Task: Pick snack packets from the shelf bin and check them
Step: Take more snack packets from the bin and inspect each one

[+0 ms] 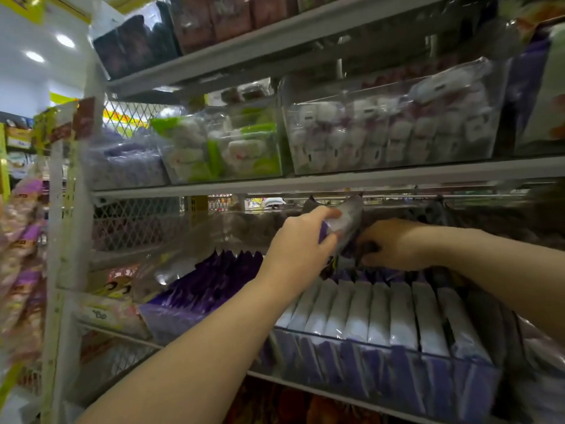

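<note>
A clear shelf bin (pixel 397 365) on the middle shelf holds several purple and white snack packets (pixel 379 313) standing in a row. My left hand (pixel 301 240) grips one purple and silver snack packet (pixel 348 221), lifted above the row at the back of the bin. My right hand (pixel 394 244) reaches into the back of the same bin with its fingers curled down among the packets; whether they hold one is hidden. A second clear bin to the left holds more purple packets (pixel 211 286).
The shelf above carries clear bins of white sweets with green wrapping (pixel 226 148) and white and pink sweets (pixel 391 130). A white upright post (pixel 58 240) stands at the left, with hanging snack bags (pixel 21 240) beside it. Orange packs (pixel 305 405) lie on the shelf below.
</note>
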A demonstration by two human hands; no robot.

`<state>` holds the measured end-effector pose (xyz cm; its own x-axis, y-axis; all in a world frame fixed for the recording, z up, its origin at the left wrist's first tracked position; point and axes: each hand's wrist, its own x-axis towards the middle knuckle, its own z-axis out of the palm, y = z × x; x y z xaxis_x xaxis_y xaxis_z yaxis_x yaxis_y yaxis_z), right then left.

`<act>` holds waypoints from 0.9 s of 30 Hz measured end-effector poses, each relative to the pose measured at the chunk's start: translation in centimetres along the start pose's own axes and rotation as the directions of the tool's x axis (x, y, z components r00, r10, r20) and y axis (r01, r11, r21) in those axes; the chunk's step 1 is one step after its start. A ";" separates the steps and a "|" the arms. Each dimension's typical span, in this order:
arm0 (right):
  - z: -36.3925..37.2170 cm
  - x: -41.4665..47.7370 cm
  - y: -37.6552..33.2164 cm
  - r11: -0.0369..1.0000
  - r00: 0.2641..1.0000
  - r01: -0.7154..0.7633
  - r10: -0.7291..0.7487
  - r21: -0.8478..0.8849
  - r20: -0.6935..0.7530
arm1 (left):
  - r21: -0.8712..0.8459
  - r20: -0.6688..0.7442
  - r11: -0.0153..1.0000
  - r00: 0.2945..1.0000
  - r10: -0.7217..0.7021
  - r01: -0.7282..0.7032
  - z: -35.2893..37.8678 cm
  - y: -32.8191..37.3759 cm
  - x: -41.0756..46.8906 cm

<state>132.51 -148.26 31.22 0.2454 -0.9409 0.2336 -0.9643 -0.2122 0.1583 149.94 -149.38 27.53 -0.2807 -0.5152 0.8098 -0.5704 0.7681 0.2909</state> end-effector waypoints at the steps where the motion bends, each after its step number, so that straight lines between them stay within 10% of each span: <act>1: 0.2 0.4 0.1 1.000 1.000 0.012 -0.012 0.000 0.008 | 0.000 -0.014 1.000 1.000 0.003 -0.003 0.3 -0.1 0.2; 16: 0.2 2.4 2.3 0.974 0.972 0.218 -0.212 -0.054 0.097 | -0.050 -0.142 0.999 0.990 0.008 -0.015 1.6 -2.7 0.5; 27: 1.4 2.6 3.1 0.971 0.971 0.238 -0.237 0.019 -0.021 | 0.310 0.131 0.950 0.991 0.002 -0.043 2.8 -2.4 3.7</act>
<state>130.06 -151.68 30.99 0.4691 -0.8580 0.2092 -0.8802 -0.4347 0.1907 148.11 -154.23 28.34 -0.3807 -0.5587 0.7368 -0.7689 0.6339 0.0833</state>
